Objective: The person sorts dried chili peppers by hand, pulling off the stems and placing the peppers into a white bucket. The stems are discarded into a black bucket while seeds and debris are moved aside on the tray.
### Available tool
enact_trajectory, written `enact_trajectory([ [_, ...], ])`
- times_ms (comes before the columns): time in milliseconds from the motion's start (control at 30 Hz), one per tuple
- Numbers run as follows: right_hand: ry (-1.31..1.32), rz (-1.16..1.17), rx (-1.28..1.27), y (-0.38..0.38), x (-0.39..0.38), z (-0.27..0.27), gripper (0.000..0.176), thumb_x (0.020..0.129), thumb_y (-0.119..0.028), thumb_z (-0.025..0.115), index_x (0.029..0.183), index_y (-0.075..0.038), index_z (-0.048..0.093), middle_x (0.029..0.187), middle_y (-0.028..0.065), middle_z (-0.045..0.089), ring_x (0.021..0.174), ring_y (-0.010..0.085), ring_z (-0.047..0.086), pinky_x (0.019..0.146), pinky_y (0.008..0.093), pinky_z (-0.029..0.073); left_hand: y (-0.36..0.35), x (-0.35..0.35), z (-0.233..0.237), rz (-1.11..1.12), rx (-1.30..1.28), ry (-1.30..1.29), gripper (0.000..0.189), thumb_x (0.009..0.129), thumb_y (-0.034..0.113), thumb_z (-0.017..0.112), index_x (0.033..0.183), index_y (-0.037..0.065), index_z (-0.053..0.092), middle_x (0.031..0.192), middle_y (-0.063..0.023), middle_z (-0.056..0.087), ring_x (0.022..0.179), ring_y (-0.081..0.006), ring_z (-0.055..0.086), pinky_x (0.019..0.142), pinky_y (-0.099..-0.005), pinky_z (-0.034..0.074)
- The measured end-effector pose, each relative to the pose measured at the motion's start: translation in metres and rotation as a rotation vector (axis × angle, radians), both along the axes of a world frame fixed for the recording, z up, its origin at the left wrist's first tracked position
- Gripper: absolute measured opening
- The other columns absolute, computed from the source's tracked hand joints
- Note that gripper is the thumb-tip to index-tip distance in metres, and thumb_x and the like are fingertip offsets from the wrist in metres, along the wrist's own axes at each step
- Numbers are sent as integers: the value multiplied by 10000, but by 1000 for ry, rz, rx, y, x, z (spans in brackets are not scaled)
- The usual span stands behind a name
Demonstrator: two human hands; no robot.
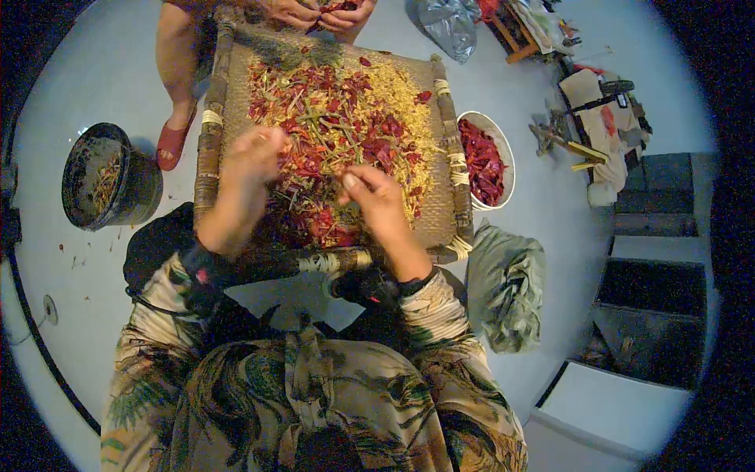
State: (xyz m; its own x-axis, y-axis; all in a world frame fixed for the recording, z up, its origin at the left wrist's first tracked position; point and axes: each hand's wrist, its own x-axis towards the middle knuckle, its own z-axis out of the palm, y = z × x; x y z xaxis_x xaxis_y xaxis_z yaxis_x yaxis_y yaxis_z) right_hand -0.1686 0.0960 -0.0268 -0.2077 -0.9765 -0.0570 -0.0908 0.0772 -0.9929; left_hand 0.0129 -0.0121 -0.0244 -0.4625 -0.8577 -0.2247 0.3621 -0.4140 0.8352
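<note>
A woven tray [442, 216] with a wooden frame stands before me, spread with red dried chili pieces [385, 145], yellow seeds [405, 82] and thin stems [334, 122]. Over its left part is my left hand [255, 157], smeared by motion, so its fingers and anything in them cannot be made out. My right hand [376, 195] is closed above the near middle of the pile, thumb and forefinger pinched together. Whatever lies between those fingertips is too small to name.
At the left stands a black bucket [145, 185] with stems inside. To the tray's right, a white bucket [510, 161] holds red chili pieces. A greenish sack [507, 287] lies below it. Another person's hands [314, 14] hold dark red pieces at the tray's far edge.
</note>
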Motion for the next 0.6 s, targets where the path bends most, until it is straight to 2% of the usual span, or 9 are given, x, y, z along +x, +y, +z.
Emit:
enact_trajectory([
  [33, 108, 22, 47, -2, -12, -4, 193, 896, -131, 549, 1019, 13, 582, 844, 38, 595, 712, 130, 583, 681, 266, 488, -8, 5, 2, 13, -27, 43, 115, 912, 193, 516, 863, 89, 515, 632, 53, 390, 517, -50, 342, 458, -202, 270],
  [133, -146, -5, 117, -3, -22, 2, 213, 903, -146, 542, 1043, 13, 568, 869, 47, 598, 750, 142, 594, 723, 285, 505, -9, 0, 0, -33, 92, 245, 115, 913, 187, 527, 887, 75, 521, 589, 65, 420, 462, -15, 286, 423, -189, 205],
  [167, -227, 3, 102, -5, -26, 1, 229, 909, -149, 530, 1067, 16, 550, 884, 61, 596, 781, 159, 601, 752, 305, 519, -8, -1, -1, -40, 128, 253, 116, 914, 191, 525, 896, 77, 517, 610, 56, 430, 480, -25, 309, 437, -193, 230],
  [267, -269, -47, 183, -11, -40, -8, 228, 912, -139, 520, 1076, 17, 543, 877, 73, 593, 774, 165, 601, 726, 306, 532, -2, -6, 5, -69, 231, 276, 122, 918, 203, 520, 923, 82, 507, 671, 28, 461, 535, -55, 379, 481, -206, 303],
  [300, -130, -55, 214, -12, -50, -18, 236, 909, -132, 520, 1089, 19, 536, 882, 90, 591, 771, 184, 605, 695, 317, 542, -1, -8, 6, -58, 234, 265, 125, 915, 202, 523, 924, 78, 508, 690, 22, 472, 555, -61, 398, 497, -208, 317],
  [367, -210, -248, 141, -12, -73, -18, 220, 906, -128, 523, 1070, 16, 541, 902, 98, 592, 768, 194, 609, 674, 328, 546, 2, -11, 8, -38, 244, 242, 132, 909, 199, 530, 926, 71, 510, 729, 11, 493, 595, -73, 436, 529, -212, 344],
  [467, -316, -425, -56, -1, -135, -7, 199, 901, -167, 540, 1007, 1, 558, 942, 117, 591, 827, 219, 611, 726, 364, 544, 7, -10, 23, -168, 195, 171, 112, 921, 183, 492, 874, 82, 498, 668, 56, 379, 553, -39, 335, 508, -180, 275],
  [533, -688, -563, -434, -1, -171, -7, 252, 901, -217, 544, 1017, 7, 534, 1021, 143, 566, 933, 254, 592, 831, 413, 519, 10, -10, 21, -135, 152, 137, 107, 915, 171, 492, 882, 70, 508, 670, 56, 387, 547, -37, 339, 496, -180, 274],
  [600, -485, -577, -487, 13, -198, -9, 335, 900, -246, 544, 1077, 32, 488, 1119, 168, 520, 1023, 291, 557, 922, 443, 471, 11, -11, 19, -113, 161, 133, 98, 908, 159, 493, 884, 66, 512, 666, 56, 394, 539, -36, 341, 482, -180, 272],
])
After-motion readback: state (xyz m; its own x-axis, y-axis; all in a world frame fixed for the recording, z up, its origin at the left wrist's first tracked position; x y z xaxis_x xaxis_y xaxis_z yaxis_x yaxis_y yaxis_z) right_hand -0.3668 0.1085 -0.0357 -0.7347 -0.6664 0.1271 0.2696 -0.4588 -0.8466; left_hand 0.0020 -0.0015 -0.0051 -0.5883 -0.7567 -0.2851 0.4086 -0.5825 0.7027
